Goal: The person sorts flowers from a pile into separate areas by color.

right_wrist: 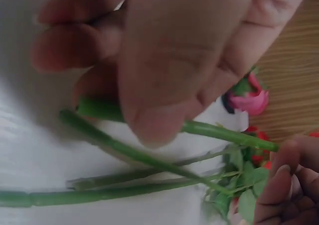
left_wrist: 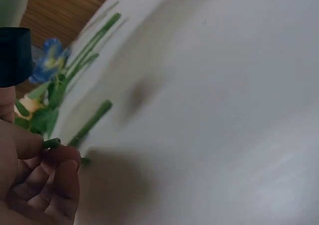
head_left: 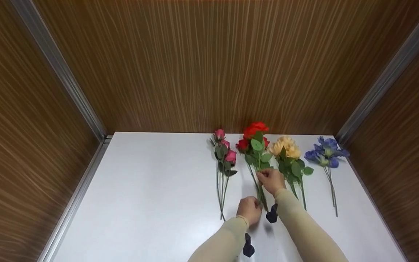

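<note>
We face a white worktop (head_left: 151, 189), smooth and matte, boxed in on three sides by wood-grain walls (head_left: 209, 65) streaked brown and tan. Silver metal strips (head_left: 58, 69) run down both corners and along the left edge of the worktop. Soft, even light casts only faint shadows.

We see the red flower bunch (head_left: 255, 140) lying flat on the white table, second from left in a row of four, far right-centre. Red blooms point to the far wall, green leaves below them, and thin green stems (head_left: 258, 187) run back toward us. Our right hand (head_left: 272, 181) pinches the stems just below the leaves; our left hand (head_left: 248, 210) pinches the near stem ends. On the right wrist view, several separate stems (right_wrist: 149, 160) lie side by side under the fingers.
</note>
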`<action>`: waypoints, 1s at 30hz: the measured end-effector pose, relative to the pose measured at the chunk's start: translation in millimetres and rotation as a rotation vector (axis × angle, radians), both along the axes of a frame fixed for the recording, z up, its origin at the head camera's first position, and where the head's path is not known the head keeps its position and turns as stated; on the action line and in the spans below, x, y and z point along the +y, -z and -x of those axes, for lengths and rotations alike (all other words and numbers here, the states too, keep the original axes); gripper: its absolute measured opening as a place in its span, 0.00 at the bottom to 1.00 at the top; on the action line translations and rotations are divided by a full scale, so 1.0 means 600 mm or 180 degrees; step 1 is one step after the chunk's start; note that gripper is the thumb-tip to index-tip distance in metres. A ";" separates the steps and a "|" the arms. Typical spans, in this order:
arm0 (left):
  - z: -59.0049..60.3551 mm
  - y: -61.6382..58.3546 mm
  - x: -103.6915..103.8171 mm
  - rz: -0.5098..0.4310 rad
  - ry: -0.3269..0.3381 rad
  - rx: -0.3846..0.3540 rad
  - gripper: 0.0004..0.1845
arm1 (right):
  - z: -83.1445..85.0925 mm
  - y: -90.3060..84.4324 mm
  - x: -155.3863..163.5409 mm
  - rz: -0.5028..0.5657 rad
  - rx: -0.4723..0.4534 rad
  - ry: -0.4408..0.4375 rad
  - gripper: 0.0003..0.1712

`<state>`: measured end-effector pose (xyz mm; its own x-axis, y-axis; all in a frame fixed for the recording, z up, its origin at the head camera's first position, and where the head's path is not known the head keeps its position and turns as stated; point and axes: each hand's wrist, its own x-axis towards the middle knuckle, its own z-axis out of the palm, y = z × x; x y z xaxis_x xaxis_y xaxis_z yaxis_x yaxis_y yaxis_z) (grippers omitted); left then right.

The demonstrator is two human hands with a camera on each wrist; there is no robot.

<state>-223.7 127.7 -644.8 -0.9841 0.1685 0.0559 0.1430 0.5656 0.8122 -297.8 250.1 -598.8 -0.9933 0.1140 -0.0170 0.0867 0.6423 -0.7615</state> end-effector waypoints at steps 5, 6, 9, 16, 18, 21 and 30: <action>0.000 0.012 0.006 -0.0028 0.0005 -0.0022 0.10 | 0.006 0.014 0.003 -0.0147 -0.0126 -0.0020 0.13; 0.002 0.013 0.007 -0.0045 0.0000 -0.0031 0.10 | 0.008 0.015 0.003 -0.0156 -0.0136 -0.0030 0.14; 0.012 0.010 0.010 -0.0090 -0.0048 -0.0115 0.09 | 0.014 0.014 0.002 -0.0154 -0.0108 -0.0076 0.17; 0.043 0.001 0.013 0.0087 -0.0191 -0.0144 0.09 | 0.019 0.015 0.000 -0.0258 -0.0160 -0.0230 0.18; 0.046 0.003 0.015 0.0138 -0.0170 -0.0116 0.10 | 0.016 0.020 -0.002 -0.0315 -0.0252 -0.0191 0.17; 0.046 0.009 0.018 0.0163 -0.0142 -0.0071 0.12 | 0.012 0.030 -0.003 -0.0363 -0.0331 -0.0113 0.15; 0.037 0.023 0.022 0.0155 -0.0133 -0.0139 0.13 | 0.002 0.055 -0.001 -0.0272 -0.0368 0.0074 0.14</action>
<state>-246.0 140.8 -658.6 -0.9917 0.1288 0.0056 0.0836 0.6092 0.7886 -299.1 249.4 -632.0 -0.9824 0.1429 -0.1202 0.1862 0.7012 -0.6882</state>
